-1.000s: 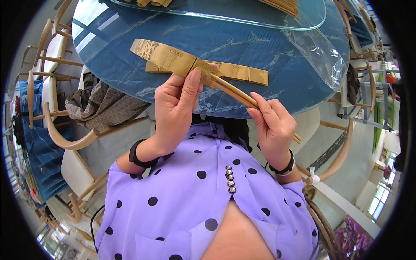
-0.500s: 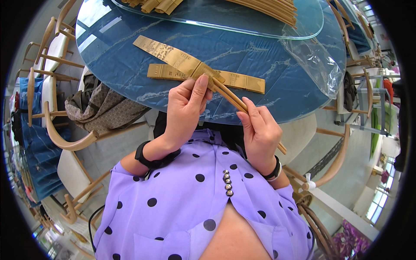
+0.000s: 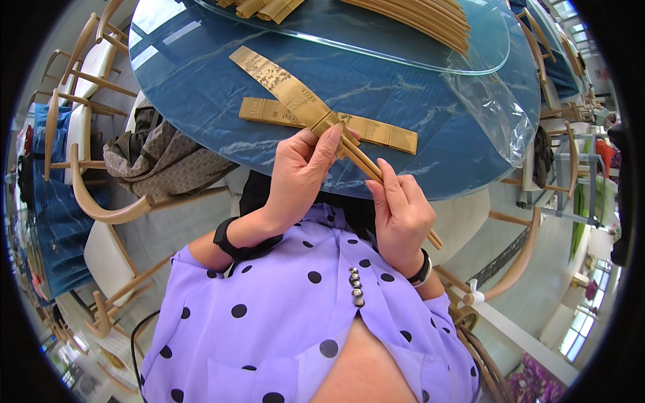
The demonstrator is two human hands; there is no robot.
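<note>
A long gold paper chopstick sleeve is pinched near its lower end by my left hand, the thumb lying on top. A pair of wooden chopsticks runs slantwise from that end of the sleeve through my right hand. My right thumb and fingers close around the sticks, whose lower tips stick out beyond my palm. Whether the sticks' upper ends sit inside the sleeve is hidden by my left fingers. Flat on the table beneath lie more gold sleeves, partly covered by the held one.
The round table has a blue marbled cover and a glass turntable. On the glass are a stack of gold sleeves and another gold bundle. Clear plastic wrap lies at the right. A patterned cloth drapes a wooden chair.
The held sleeve now slants more steeply, its far end further right and up in view. Both hands keep their grips, and the whole view has shifted slightly.
</note>
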